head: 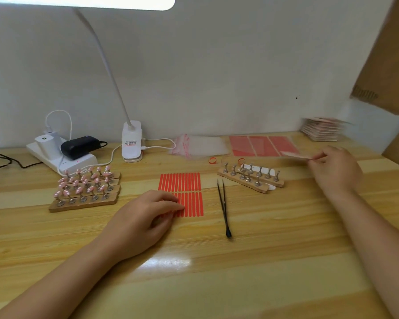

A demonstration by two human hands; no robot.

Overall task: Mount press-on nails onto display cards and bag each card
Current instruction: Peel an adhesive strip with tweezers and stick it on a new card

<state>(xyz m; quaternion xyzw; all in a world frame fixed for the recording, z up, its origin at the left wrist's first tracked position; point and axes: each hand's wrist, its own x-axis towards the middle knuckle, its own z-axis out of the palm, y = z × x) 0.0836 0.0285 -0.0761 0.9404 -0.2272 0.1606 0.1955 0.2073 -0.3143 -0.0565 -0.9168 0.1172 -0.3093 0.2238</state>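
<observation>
My left hand (145,215) rests on the lower left of a sheet of red adhesive strips (189,194) at the middle of the wooden table (263,261), fingers curled at the strips. My right hand (334,169) pinches a thin pinkish display card (295,154), blurred, above the table at the right. Pink press-on nails stand on metal stems on wooden holders (85,189) at the left. Two wooden holders with bare stems (251,177) lie right of centre. Clear bags (198,146) lie at the back. A stack of display cards (320,130) sits at the back right.
Black tweezers (224,208) lie between the strip sheet and my right arm. A red sheet (263,146) lies at the back. A clip lamp (131,143), a power strip with chargers (62,153) and cables occupy the back left. Brown cardboard (389,65) stands at the right edge.
</observation>
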